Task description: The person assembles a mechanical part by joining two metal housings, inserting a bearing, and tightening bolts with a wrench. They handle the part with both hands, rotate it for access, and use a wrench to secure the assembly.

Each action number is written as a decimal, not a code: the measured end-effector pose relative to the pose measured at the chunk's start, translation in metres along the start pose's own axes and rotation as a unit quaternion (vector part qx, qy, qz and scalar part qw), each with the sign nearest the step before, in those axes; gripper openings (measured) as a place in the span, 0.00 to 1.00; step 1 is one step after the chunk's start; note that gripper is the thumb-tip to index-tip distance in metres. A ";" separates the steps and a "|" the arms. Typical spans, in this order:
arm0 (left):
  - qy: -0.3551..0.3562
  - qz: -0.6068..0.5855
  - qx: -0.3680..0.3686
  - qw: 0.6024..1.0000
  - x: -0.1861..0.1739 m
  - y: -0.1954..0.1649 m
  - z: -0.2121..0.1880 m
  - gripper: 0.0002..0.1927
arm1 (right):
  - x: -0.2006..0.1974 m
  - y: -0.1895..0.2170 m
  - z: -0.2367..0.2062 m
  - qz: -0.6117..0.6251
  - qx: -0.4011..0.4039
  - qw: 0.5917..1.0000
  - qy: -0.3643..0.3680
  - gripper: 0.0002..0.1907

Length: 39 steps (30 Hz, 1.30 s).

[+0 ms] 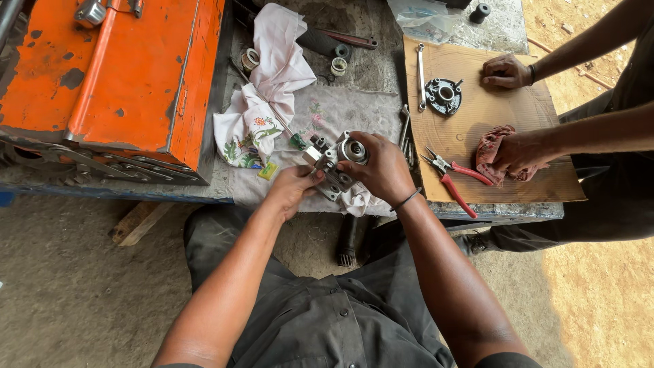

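Single head-worn view, looking steeply down, close over the workbench [368, 75] edge, lap below

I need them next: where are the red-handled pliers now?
The red-handled pliers lie on the cardboard sheet, right of the right hand, beside a co-worker's red rag.

Open-air repair workshop, worn bench [381, 75] on bare dirt ground [599, 286], chipped orange metal toolbox [129, 75], red-handled pliers [453, 178], spanner [421, 76], round machined flange [443, 95] on cardboard sheet [518, 112], oily rags [272, 88], scattered bearings [338, 66]
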State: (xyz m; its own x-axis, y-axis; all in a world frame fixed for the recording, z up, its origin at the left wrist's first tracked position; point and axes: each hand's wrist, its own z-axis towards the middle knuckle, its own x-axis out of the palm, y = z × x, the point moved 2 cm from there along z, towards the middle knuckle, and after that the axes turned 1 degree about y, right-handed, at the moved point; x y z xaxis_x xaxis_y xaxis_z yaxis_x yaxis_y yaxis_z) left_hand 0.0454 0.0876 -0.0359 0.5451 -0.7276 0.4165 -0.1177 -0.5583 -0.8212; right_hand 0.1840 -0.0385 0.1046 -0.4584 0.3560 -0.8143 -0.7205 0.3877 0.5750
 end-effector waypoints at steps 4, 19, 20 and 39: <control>-0.057 0.054 0.039 0.996 -0.006 -0.004 0.000 0.17 | 0.006 0.005 0.001 -0.014 -0.004 1.000 -0.027 0.32; -0.189 0.319 0.274 0.888 -0.014 -0.024 -0.045 0.20 | 0.029 -0.017 -0.016 0.050 -0.044 0.997 -0.034 0.33; -0.184 0.332 0.297 0.876 -0.007 -0.030 -0.051 0.21 | 0.023 -0.034 -0.019 0.128 -0.011 0.990 -0.056 0.30; -0.052 0.606 0.332 0.721 0.062 -0.049 -0.037 0.52 | 0.024 -0.134 -0.054 -0.344 0.111 0.924 -0.124 0.08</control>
State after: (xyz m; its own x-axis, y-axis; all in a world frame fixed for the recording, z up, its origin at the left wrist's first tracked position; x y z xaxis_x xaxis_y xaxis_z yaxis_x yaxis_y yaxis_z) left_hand 0.0547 0.0549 0.0447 0.4404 -0.4670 -0.7668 -0.1555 0.8015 -0.5774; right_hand 0.2418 -0.1283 0.0038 0.2224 0.1336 -0.9657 -0.6593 0.7503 -0.0481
